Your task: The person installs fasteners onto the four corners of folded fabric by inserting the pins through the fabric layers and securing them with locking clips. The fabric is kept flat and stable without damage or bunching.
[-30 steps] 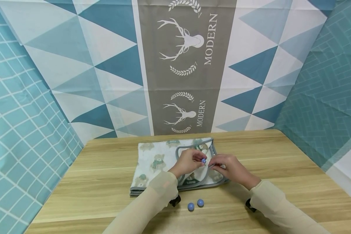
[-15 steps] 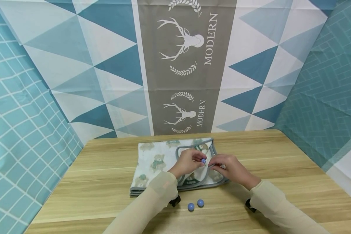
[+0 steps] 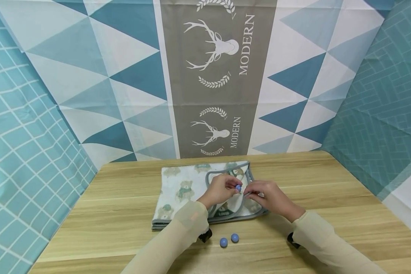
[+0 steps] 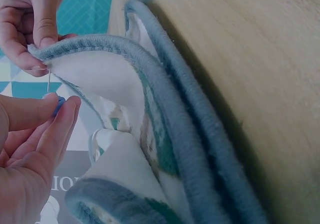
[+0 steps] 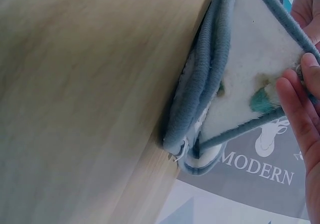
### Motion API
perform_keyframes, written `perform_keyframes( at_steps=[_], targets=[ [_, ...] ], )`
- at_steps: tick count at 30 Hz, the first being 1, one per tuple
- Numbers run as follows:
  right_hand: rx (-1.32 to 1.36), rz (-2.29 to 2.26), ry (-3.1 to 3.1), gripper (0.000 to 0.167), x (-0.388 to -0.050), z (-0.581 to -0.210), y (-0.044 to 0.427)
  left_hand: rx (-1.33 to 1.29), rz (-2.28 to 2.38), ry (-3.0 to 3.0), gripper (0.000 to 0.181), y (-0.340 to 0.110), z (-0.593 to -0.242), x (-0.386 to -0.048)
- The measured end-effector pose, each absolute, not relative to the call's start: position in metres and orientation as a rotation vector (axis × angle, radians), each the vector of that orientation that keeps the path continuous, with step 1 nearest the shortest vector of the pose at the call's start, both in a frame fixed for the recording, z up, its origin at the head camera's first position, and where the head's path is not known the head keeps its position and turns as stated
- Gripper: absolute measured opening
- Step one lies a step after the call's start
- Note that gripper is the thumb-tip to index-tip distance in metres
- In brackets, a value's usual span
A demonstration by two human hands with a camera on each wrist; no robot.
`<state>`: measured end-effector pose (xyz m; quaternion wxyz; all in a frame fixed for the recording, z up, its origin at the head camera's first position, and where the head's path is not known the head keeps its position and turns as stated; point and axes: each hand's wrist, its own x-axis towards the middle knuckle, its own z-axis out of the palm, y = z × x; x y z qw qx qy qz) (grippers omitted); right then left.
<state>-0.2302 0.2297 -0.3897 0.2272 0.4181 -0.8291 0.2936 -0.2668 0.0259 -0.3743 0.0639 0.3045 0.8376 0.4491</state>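
Observation:
A white blanket (image 3: 178, 194) with bear prints and grey-blue trim lies folded on the table. Over its right part, my left hand (image 3: 222, 189) pinches a pin by its round blue head (image 3: 238, 188). In the left wrist view the pin's thin metal shaft (image 4: 48, 82) runs from those fingers up to the blanket's trimmed corner. My right hand (image 3: 265, 193) grips that corner between thumb and fingers, holding it raised. Whether the pin's tip has gone into the cloth I cannot tell. The right wrist view shows the lifted flap (image 5: 250, 59) stretching down from the hands.
Two blue balls (image 3: 223, 242) (image 3: 234, 238) lie on the wooden table (image 3: 123, 213) in front of the blanket, between the forearms. Patterned cloth walls (image 3: 219, 87) rise behind the table and at both sides.

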Motion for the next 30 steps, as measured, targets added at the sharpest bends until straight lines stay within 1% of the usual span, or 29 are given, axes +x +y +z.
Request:
perform_keyframes(
  at_steps=[14,30],
  targets=[
    [1.143,0.801,-2.291,0.020,-0.2288,-0.3879,0.2288,0.909,1.356,2.519,0.019,0.0254,-0.3768,-0.2670],
    [1.150,0.803,-2.305,0.018,-0.2283,-0.3898,0.2298,0.904,1.344,2.523,0.019,0.0254,-0.3762,-0.2660]
  ],
)
